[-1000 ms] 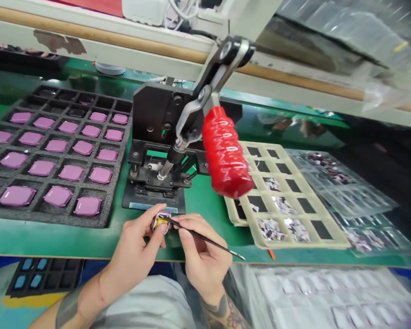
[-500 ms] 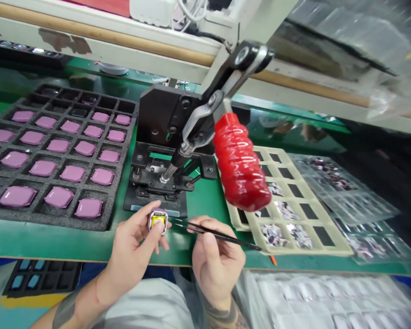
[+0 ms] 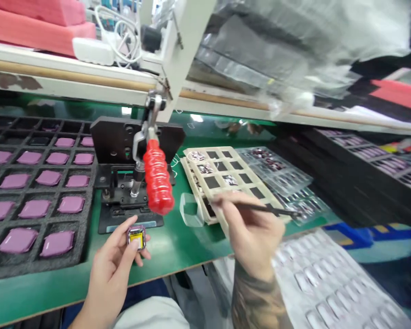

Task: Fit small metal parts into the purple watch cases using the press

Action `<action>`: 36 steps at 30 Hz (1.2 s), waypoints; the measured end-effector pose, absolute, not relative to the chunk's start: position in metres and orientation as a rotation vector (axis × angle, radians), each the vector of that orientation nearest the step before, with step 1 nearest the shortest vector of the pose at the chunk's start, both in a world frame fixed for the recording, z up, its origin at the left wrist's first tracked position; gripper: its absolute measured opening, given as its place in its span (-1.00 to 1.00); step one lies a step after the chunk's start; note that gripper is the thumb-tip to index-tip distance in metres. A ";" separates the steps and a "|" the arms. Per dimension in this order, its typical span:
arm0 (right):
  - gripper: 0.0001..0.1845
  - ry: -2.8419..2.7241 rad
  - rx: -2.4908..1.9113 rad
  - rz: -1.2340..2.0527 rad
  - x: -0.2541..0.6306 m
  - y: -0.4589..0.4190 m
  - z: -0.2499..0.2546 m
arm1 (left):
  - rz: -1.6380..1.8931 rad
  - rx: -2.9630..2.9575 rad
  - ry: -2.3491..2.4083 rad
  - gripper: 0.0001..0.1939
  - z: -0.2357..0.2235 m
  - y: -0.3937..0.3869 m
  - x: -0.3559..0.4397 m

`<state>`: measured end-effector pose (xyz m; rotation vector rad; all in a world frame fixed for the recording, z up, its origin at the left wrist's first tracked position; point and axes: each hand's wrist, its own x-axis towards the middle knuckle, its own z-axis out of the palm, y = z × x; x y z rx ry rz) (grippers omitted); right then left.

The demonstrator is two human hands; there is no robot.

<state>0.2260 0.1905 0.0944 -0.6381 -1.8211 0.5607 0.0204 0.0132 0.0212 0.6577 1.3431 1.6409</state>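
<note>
My left hand point(image 3: 109, 262) holds a small square module point(image 3: 137, 237) with a yellow label and a pink-edged frame, pinched between thumb and fingers above the green bench point(image 3: 181, 251). My right hand point(image 3: 251, 233) is well apart from it and holds slim black tweezers point(image 3: 267, 209). That hand hovers over the near corner of a beige grid tray point(image 3: 222, 176), which has small foil pieces in some cells. Just beyond my left hand stands a black hand press point(image 3: 123, 144) with a red ribbed handle point(image 3: 157, 178).
A black foam tray point(image 3: 89, 183) of pink pads fills the left side. A clear plastic piece point(image 3: 191, 210) lies beside the beige tray. Clear trays point(image 3: 274, 169) lie beyond it, a white blister tray point(image 3: 329, 283) sits at lower right, and a shelf with cables runs overhead.
The view has swung left, showing more to the right. My right hand has moved away from the module to over the beige tray, tweezers still in it. My left hand still holds the module.
</note>
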 end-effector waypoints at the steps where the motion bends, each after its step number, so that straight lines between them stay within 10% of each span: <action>1: -0.85 -1.896 -0.709 0.262 0.228 0.198 0.094 | 1.630 0.671 1.358 -0.39 0.021 0.013 0.020; 9: -0.64 -2.686 -0.626 -0.094 0.217 0.182 0.055 | 1.544 0.661 1.490 -0.40 0.039 0.010 0.023; 26: -0.80 -2.555 -1.419 -0.095 0.314 0.359 0.105 | 1.525 0.795 1.537 -0.58 0.040 0.009 0.022; 36: -0.70 -2.197 -0.920 -0.089 0.270 0.233 0.111 | 1.464 0.863 1.452 -0.69 0.037 0.010 0.016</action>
